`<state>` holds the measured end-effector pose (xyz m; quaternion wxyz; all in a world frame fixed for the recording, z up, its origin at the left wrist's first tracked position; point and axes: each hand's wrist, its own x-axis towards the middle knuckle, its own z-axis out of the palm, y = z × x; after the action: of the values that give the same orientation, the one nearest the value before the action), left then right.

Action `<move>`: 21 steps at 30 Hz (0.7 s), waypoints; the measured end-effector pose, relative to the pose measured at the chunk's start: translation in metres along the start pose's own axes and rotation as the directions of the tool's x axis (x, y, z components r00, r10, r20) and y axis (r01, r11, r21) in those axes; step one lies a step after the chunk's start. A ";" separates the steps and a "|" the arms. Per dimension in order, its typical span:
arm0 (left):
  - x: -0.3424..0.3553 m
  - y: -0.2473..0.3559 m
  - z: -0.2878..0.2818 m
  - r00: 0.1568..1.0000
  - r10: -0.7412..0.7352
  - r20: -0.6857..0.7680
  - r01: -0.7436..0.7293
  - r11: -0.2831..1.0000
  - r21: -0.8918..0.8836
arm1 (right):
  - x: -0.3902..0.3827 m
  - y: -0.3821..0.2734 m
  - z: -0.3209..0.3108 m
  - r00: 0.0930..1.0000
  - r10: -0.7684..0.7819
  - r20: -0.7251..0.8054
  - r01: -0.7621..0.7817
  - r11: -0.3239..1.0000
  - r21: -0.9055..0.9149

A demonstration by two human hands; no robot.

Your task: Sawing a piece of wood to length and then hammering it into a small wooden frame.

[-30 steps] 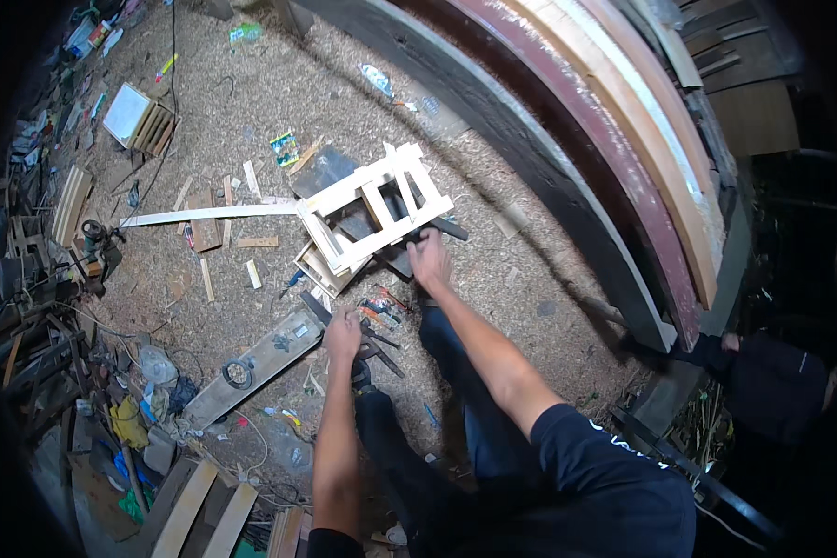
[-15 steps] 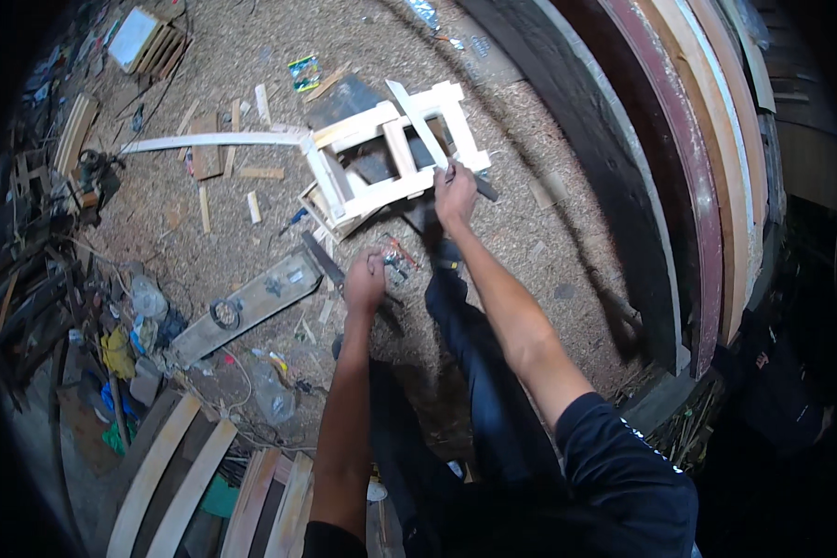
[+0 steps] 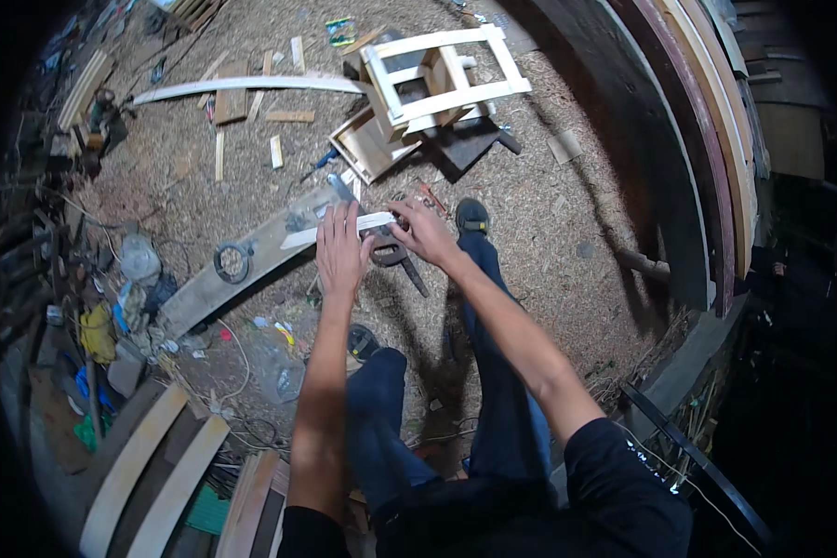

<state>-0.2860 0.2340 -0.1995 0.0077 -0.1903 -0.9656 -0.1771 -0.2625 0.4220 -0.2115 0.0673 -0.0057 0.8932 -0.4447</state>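
Both hands meet on a thin pale wooden strip (image 3: 337, 229) held level above the sawdust floor (image 3: 567, 214). The left hand (image 3: 341, 251) lies over the strip's middle, fingers stretched forward across it, so the strip's left end sticks out past the knuckles toward the grey plank (image 3: 251, 260) just beyond. The right hand (image 3: 423, 232) is curled around the strip's right end, fingers closed on it; how firmly the left hand grips cannot be told, since only its back shows. Directly under the right hand lie dark pliers (image 3: 395, 256) on the floor. Ahead of both hands, well apart from the strip, stands a pale wooden frame (image 3: 442, 79). A shoe (image 3: 471, 216) sits just right of the right hand, and a long curved slat (image 3: 251, 86) lies far ahead to the left.
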 end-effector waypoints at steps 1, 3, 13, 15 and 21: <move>-0.021 -0.019 0.012 0.991 0.019 0.133 -0.016 1.000 -0.026 | -0.013 0.003 0.023 1.000 -0.010 0.010 0.010 1.000 0.022; -0.061 -0.051 0.040 0.961 0.094 0.260 -0.081 0.995 -0.060 | -0.042 0.006 0.059 0.998 0.040 0.042 -0.042 0.998 0.037; -0.168 -0.132 0.222 0.943 -0.138 0.303 0.176 0.979 -0.104 | -0.084 0.184 0.245 0.961 0.268 -0.072 -0.276 0.947 -0.166; -0.167 -0.141 0.248 0.956 -0.158 0.246 0.188 0.977 -0.104 | -0.087 0.215 0.278 0.979 0.195 -0.067 -0.205 0.947 -0.249; -0.143 -0.136 0.280 0.996 -0.003 -0.088 -0.009 0.991 -0.132 | -0.109 0.260 0.333 0.997 0.078 -0.013 -0.063 0.682 -0.729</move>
<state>-0.1892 0.1605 -0.5199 0.0378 -0.1838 -0.9501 -0.2490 -0.0996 0.3224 -0.6042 0.0848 -0.0018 0.9951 -0.0503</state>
